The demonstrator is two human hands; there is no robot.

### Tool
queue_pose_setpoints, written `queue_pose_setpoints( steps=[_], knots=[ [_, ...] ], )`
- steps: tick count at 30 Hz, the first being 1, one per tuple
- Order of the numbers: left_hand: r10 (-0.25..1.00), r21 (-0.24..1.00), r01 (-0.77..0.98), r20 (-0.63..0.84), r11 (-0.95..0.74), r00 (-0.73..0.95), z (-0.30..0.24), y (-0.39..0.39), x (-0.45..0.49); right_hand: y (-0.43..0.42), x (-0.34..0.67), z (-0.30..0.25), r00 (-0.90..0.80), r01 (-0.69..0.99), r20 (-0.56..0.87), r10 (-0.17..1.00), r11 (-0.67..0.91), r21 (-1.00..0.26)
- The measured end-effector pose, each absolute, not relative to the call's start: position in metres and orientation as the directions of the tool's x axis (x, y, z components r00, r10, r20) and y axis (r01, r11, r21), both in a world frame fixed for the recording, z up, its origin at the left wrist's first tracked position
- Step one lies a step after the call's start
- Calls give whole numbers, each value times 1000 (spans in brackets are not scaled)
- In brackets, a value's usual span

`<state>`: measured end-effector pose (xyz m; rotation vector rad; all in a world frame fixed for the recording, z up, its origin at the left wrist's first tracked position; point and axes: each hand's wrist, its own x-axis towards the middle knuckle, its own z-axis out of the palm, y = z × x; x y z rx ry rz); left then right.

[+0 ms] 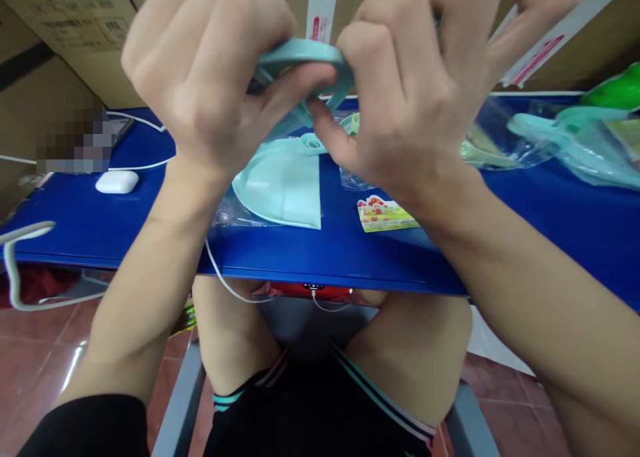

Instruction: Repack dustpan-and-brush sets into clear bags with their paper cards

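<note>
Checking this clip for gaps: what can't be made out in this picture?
Head view:
Curved pale teal plastic piece: mostly hidden by the left hand and right hand.
Whatever lies under the pixelated patch: blurred out.
Green object: cut off by the right edge.
Printed card: wording too small.

A curved plastic band (303, 52) of pale teal colour is held up between the left hand (200, 77) and the right hand (415, 90). Below it, a flat teal plastic piece (280, 183) lies on a clear plastic bag (227, 217).

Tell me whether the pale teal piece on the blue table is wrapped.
Unwrapped: the teal piece lies on clear plastic, with no film over it.
</note>
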<state>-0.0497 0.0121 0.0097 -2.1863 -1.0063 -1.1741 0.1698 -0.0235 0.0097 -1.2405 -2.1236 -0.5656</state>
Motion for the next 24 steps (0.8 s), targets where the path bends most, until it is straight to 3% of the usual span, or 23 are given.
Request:
queue_pose_setpoints(
  steps=[2,7,10,15,18,24],
  knots=[
    [363,-126,786,835,-605,413,8,11,-48,-23,170,11,-388,884,673,630,462,78],
    [156,-396,689,791,-607,592,3,22,-60,-14,169,0,-451,877,612,650,450,168],
    [127,-446,676,774,-587,621,2,26,-63,-6,170,-10,-406,901,669,623,395,179],
    [255,-355,752,789,-555,560,-1,22,-56,-2,171,-14,-302,937,664,684,340,76],
    [348,-253,821,813,-512,467,-2,18,-50,1,170,-19,-252,946,713,654,323,38],
    [447,-181,851,786,-493,426,2,15,-46,9,172,-27,-174,937,786,594,344,-53]
  ],
)
